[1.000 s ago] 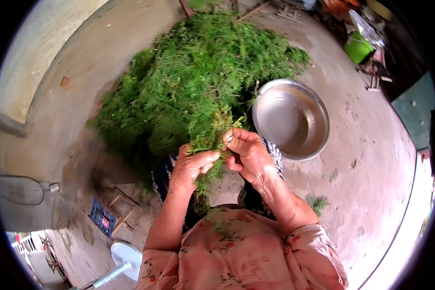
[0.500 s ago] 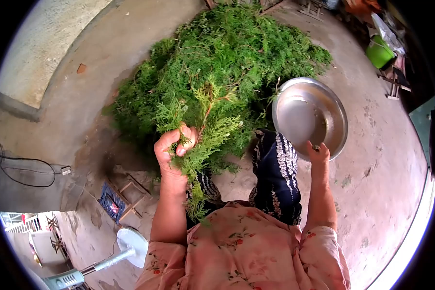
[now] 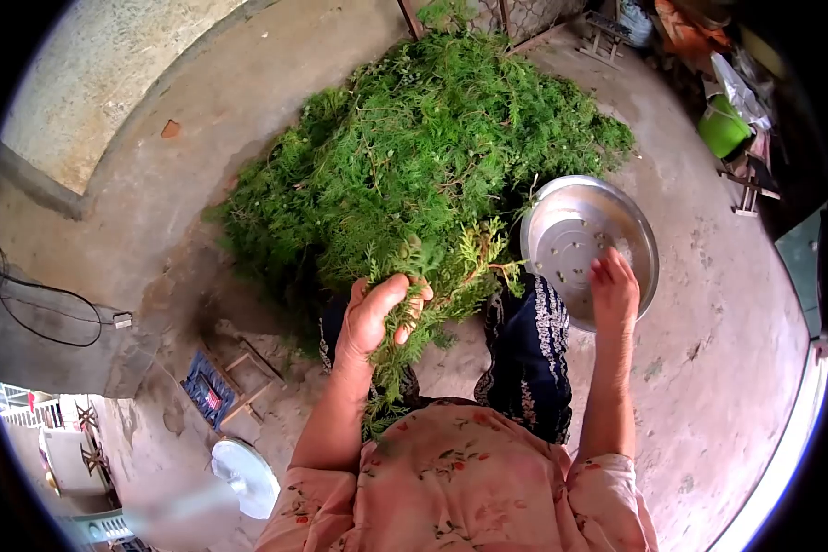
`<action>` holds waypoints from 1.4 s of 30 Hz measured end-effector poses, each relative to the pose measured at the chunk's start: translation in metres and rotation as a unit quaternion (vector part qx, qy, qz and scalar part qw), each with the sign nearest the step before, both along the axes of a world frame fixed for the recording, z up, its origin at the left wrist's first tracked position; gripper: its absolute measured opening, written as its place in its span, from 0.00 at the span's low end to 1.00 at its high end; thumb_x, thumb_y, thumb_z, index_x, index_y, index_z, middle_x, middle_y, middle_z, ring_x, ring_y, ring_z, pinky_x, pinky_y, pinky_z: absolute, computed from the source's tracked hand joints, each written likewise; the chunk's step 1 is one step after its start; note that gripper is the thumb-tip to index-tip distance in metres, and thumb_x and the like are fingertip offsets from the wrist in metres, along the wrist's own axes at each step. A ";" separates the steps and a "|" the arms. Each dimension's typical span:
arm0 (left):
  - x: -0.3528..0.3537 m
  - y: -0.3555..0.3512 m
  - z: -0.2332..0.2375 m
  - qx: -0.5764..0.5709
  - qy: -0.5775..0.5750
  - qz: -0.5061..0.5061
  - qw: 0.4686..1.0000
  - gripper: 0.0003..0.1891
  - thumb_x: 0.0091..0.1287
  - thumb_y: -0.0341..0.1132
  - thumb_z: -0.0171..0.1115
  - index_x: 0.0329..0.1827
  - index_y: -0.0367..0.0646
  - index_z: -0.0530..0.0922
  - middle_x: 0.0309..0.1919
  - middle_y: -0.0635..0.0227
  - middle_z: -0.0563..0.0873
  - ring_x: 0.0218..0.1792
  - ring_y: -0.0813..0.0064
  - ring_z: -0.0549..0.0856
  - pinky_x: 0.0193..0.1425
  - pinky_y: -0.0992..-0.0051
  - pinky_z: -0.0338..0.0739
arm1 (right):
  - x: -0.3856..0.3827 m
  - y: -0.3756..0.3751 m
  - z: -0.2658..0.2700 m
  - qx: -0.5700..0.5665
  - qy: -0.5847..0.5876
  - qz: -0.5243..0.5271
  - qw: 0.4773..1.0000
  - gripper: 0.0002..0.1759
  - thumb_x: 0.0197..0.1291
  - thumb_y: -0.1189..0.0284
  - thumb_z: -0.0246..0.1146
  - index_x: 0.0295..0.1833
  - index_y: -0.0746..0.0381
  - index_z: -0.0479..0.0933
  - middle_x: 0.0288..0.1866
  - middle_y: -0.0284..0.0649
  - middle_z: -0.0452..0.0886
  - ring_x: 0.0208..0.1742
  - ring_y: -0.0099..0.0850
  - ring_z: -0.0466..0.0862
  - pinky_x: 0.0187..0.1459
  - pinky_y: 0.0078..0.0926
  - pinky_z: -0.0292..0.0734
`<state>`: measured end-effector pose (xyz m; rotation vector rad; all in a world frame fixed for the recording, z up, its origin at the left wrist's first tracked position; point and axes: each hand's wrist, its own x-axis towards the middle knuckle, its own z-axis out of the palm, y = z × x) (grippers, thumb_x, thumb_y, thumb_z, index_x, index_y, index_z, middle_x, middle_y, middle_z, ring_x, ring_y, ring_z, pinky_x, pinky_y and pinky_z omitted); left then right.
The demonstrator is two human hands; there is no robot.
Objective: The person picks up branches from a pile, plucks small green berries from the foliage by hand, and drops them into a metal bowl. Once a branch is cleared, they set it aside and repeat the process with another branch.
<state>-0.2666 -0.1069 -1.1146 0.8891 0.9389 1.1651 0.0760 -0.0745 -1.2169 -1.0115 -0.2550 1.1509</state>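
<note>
Concrete floor (image 3: pixel 690 359), worn & stained, w/ a curved wall (image 3: pixel 110 83) upper L and a black cable (image 3: pixel 55 308) at far L. Fan (image 3: pixel 246 478) lower L, nr a wooden frame w/ blue cloth (image 3: pixel 204 388). Green bucket (image 3: pixel 722 131) upper R.

Sprig (image 3: pixel 474 276): feathery, flat scale-like leaves, bright green going yellowish at the R end, w/ a reddish-brn stem showing there; lower part hangs down over the person's lap. It's in front of the pile (image 3: pixel 414 147), a big heap of similar, mostly darker greenery, & L of the basin (image 3: pixel 642 230).

L hand (image 3: pixel 385 313) clamped round the sprig, thumb up. R hand (image 3: pixel 615 283) well apart from it, over the near side of the basin, fingers raised; can't tell if it grips anything. Basin: round, shiny metal, w/ small greenish bits (image 3: pixel 575 273) scattered on its bottom.
</note>
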 end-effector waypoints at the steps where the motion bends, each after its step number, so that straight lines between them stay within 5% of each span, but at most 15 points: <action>1: -0.003 0.000 -0.002 0.011 -0.002 -0.032 0.999 0.14 0.64 0.39 0.55 0.38 0.36 0.80 0.25 0.65 0.82 0.13 0.80 0.73 0.14 0.80 0.66 | -0.026 0.001 0.030 0.044 -0.030 0.039 0.998 0.10 0.61 0.73 0.58 0.47 0.64 0.76 0.32 0.37 0.78 0.33 0.27 0.79 0.35 0.22 0.76; 5: 0.008 -0.011 0.009 0.025 0.062 -0.041 0.997 0.12 0.64 0.37 0.58 0.41 0.36 0.80 0.29 0.67 0.83 0.21 0.79 0.78 0.22 0.79 0.72 | -0.112 -0.018 0.119 0.140 -0.128 0.175 0.966 0.07 0.59 0.75 0.60 0.43 0.64 0.78 0.34 0.37 0.80 0.32 0.24 0.80 0.32 0.21 0.77; 8: 0.020 -0.014 0.006 0.106 0.047 -0.025 0.993 0.10 0.66 0.33 0.57 0.44 0.36 0.79 0.31 0.69 0.83 0.28 0.78 0.81 0.29 0.79 0.75 | -0.151 -0.032 0.126 0.219 -0.241 0.190 0.926 0.07 0.58 0.74 0.61 0.41 0.64 0.79 0.34 0.38 0.81 0.35 0.24 0.79 0.36 0.21 0.75; 10: 0.020 -0.016 0.011 0.089 0.049 -0.026 0.995 0.10 0.66 0.33 0.56 0.46 0.37 0.78 0.34 0.69 0.83 0.30 0.79 0.81 0.31 0.80 0.75 | -0.159 -0.037 0.133 0.294 -0.375 0.217 0.852 0.07 0.55 0.77 0.63 0.41 0.64 0.80 0.37 0.36 0.80 0.35 0.22 0.76 0.41 0.18 0.72; 12: 0.018 -0.019 0.016 0.050 0.056 -0.036 0.997 0.11 0.68 0.33 0.54 0.49 0.39 0.77 0.39 0.69 0.82 0.34 0.81 0.81 0.33 0.81 0.75 | -0.168 -0.041 0.122 0.262 -0.376 0.239 0.856 0.06 0.55 0.78 0.63 0.40 0.66 0.79 0.36 0.36 0.79 0.35 0.23 0.76 0.40 0.19 0.73; 16: 0.010 -0.019 0.017 0.015 0.142 -0.024 0.989 0.14 0.66 0.39 0.57 0.50 0.41 0.77 0.35 0.71 0.82 0.31 0.85 0.78 0.30 0.81 0.77 | -0.168 -0.042 0.113 0.187 -0.298 0.235 0.906 0.06 0.55 0.80 0.63 0.40 0.66 0.79 0.34 0.34 0.80 0.35 0.20 0.75 0.41 0.16 0.71; 21: 0.019 -0.018 0.018 0.103 0.220 0.036 0.969 0.13 0.66 0.40 0.58 0.46 0.41 0.80 0.24 0.75 0.80 0.23 0.86 0.76 0.25 0.80 0.77 | -0.166 -0.031 0.120 0.173 -0.191 0.237 0.937 0.08 0.59 0.74 0.61 0.42 0.64 0.79 0.34 0.30 0.78 0.34 0.19 0.74 0.40 0.16 0.69; 24: 0.020 -0.018 0.017 0.109 0.256 0.031 0.960 0.11 0.65 0.38 0.58 0.43 0.40 0.81 0.20 0.73 0.80 0.20 0.86 0.76 0.23 0.79 0.75 | -0.164 -0.029 0.125 0.241 -0.288 0.227 0.899 0.10 0.56 0.72 0.63 0.43 0.65 0.79 0.38 0.33 0.77 0.35 0.21 0.74 0.41 0.17 0.70; 26: 0.019 -0.018 0.009 0.168 0.346 0.035 0.922 0.11 0.63 0.36 0.60 0.42 0.38 0.80 0.17 0.67 0.79 0.17 0.82 0.76 0.22 0.76 0.73 | -0.162 -0.031 0.129 0.294 -0.462 0.241 0.801 0.14 0.51 0.73 0.67 0.44 0.65 0.79 0.37 0.39 0.77 0.40 0.28 0.76 0.42 0.21 0.73; 29: 0.020 -0.017 0.010 0.234 0.393 0.059 0.887 0.11 0.59 0.35 0.63 0.40 0.38 0.80 0.18 0.60 0.79 0.17 0.71 0.79 0.22 0.72 0.72 | -0.168 -0.034 0.121 0.287 -0.471 0.233 0.801 0.17 0.46 0.74 0.69 0.44 0.65 0.79 0.33 0.39 0.77 0.35 0.31 0.77 0.36 0.23 0.74; 32: 0.022 -0.015 0.011 0.296 0.451 0.067 0.839 0.10 0.60 0.35 0.62 0.35 0.35 0.79 0.16 0.60 0.76 0.17 0.72 0.78 0.22 0.75 0.70 | -0.167 -0.031 0.127 0.275 -0.545 0.213 0.763 0.16 0.47 0.73 0.68 0.44 0.64 0.79 0.30 0.40 0.76 0.31 0.32 0.77 0.32 0.24 0.74; 35: 0.022 -0.012 0.022 0.264 0.540 0.017 0.799 0.10 0.58 0.36 0.64 0.32 0.36 0.79 0.18 0.55 0.76 0.17 0.62 0.77 0.22 0.73 0.70 | -0.161 -0.021 0.126 0.309 -0.558 0.245 0.730 0.15 0.47 0.73 0.68 0.43 0.63 0.80 0.29 0.42 0.78 0.31 0.33 0.78 0.33 0.26 0.75; 38: 0.022 -0.005 0.014 0.283 0.459 0.028 0.842 0.11 0.59 0.36 0.64 0.36 0.35 0.80 0.16 0.64 0.77 0.17 0.80 0.75 0.21 0.77 0.69 | -0.152 -0.008 0.119 0.343 -0.533 0.306 0.711 0.12 0.48 0.75 0.67 0.41 0.65 0.80 0.30 0.40 0.80 0.32 0.29 0.78 0.34 0.25 0.75; 40: 0.022 -0.001 0.017 0.224 0.351 0.012 0.909 0.12 0.60 0.39 0.63 0.31 0.37 0.79 0.15 0.64 0.79 0.15 0.74 0.79 0.18 0.71 0.70 | -0.150 -0.009 0.122 0.272 -0.422 0.353 0.789 0.11 0.50 0.76 0.66 0.41 0.66 0.80 0.31 0.38 0.80 0.32 0.25 0.78 0.34 0.21 0.74; 42: 0.020 0.004 0.011 0.184 0.260 -0.007 0.948 0.11 0.61 0.38 0.62 0.33 0.36 0.80 0.17 0.67 0.80 0.18 0.82 0.78 0.21 0.75 0.71 | -0.151 -0.007 0.126 0.262 -0.393 0.372 0.799 0.11 0.51 0.77 0.66 0.41 0.68 0.80 0.30 0.37 0.80 0.31 0.22 0.77 0.33 0.17 0.73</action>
